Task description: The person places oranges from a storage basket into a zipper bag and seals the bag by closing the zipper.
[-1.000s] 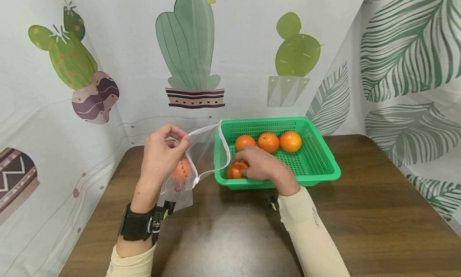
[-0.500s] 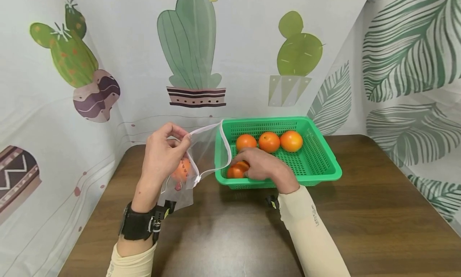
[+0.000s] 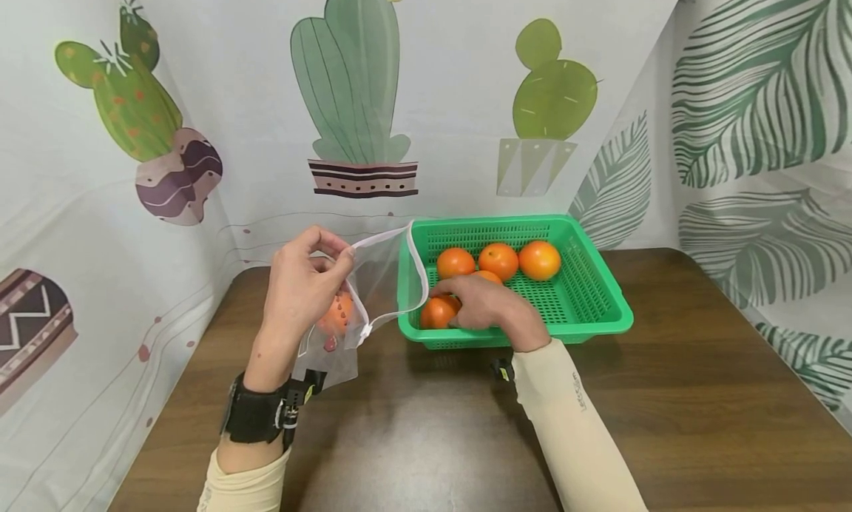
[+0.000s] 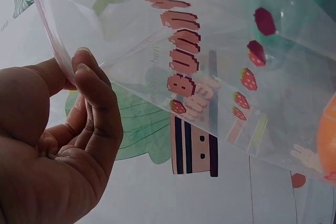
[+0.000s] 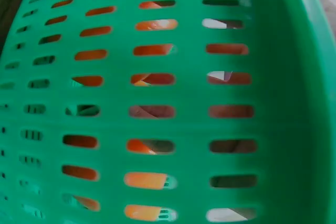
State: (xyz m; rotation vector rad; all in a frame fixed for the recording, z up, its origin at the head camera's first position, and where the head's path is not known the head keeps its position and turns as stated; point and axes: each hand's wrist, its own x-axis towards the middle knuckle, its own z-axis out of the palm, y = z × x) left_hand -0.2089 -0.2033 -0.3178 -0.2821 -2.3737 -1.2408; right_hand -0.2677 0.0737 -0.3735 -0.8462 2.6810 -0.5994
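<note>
My left hand (image 3: 302,283) pinches the rim of a clear zip bag (image 3: 386,275) between thumb and fingers. The bag's mouth spreads toward the basket, and strawberry prints and lettering mark its side (image 4: 184,51). Low in the bag lies an orange-red tomato (image 3: 337,314), also partly seen at the right edge of the left wrist view. Inside the green basket (image 3: 615,316), my right hand (image 3: 482,302) curls its fingers and thumb around a tomato (image 3: 438,313) in the near left corner. The basket's slotted wall (image 5: 184,93) hides most of that hand in the right wrist view.
Three tomatoes line the basket's far side: left (image 3: 455,263), middle (image 3: 498,261) and right (image 3: 540,260). Another tomato (image 3: 488,277) shows partly behind my right hand. The basket stands on a brown wooden table (image 3: 426,438), backed by a cactus-print cloth (image 3: 459,90).
In the basket my right hand has shifted slightly around the near-left tomato, and a tomato behind it has come into view. My left hand keeps its pinch on the bag.
</note>
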